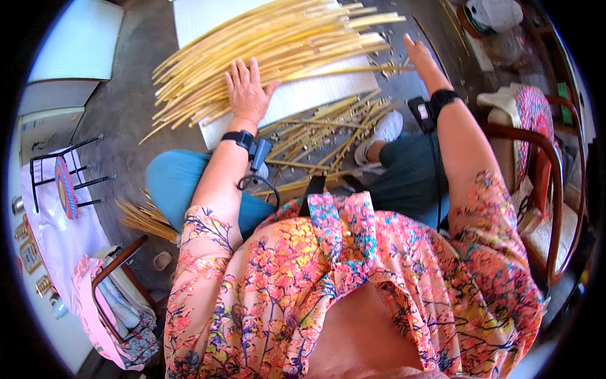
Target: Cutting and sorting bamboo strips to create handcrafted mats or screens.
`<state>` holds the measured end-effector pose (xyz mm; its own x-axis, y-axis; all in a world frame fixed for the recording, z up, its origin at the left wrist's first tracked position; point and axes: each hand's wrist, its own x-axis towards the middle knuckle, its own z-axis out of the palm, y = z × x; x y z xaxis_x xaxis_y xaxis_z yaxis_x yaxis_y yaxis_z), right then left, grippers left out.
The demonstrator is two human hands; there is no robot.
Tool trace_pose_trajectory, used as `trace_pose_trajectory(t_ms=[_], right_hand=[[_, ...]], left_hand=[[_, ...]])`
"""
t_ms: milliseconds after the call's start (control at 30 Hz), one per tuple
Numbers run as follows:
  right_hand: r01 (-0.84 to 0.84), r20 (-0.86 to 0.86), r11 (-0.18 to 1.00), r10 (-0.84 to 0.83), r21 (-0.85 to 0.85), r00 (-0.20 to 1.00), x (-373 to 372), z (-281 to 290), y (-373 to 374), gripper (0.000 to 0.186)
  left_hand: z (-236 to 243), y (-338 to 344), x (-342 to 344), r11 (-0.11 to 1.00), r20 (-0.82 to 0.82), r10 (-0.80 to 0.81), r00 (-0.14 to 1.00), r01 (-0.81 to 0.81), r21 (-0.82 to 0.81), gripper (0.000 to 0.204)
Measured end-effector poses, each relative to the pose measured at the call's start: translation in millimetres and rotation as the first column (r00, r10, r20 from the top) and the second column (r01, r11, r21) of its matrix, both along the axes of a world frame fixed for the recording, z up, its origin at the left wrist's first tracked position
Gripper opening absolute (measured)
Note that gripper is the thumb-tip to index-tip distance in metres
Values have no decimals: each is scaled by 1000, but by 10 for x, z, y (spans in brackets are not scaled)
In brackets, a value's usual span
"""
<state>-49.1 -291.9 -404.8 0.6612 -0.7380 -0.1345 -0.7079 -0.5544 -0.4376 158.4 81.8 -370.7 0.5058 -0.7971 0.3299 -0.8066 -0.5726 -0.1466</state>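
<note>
A wide layer of long yellow stalks (297,47) lies side by side across a white board (306,98) on the floor. My left hand (248,95) rests on the near edge of the layer, palm down and fingers spread. Beyond the stalks' right ends, my right hand (427,64) is turned edge-on with its fingers stretched out, and I see nothing held in it. One stalk reaches further right than its neighbours, up to the side of this hand; whether the two touch I cannot tell.
Loose stalk pieces (309,142) lie crossed on the floor between my feet. A bundle of stalks (151,218) is by my left knee. Chairs stand on both sides, one with a red-brown armrest (555,208). A black-legged stool (66,183) is at the left.
</note>
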Motion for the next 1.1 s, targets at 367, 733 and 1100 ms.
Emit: trace_pose_trajectory(t_ms=[367, 733, 1100], right_hand=[[235, 572, 911, -398, 339, 717, 80, 331, 355, 38], [-838, 130, 176, 951, 517, 279, -217, 163, 1889, 23], [-885, -455, 378, 760, -273, 465, 29, -1876, 1361, 28]], left_hand=[[-201, -114, -113, 995, 48, -2, 999, 7, -97, 65], [40, -59, -257, 995, 11, 14, 1000, -13, -100, 59], [237, -103, -492, 999, -13, 43, 999, -44, -12, 62]])
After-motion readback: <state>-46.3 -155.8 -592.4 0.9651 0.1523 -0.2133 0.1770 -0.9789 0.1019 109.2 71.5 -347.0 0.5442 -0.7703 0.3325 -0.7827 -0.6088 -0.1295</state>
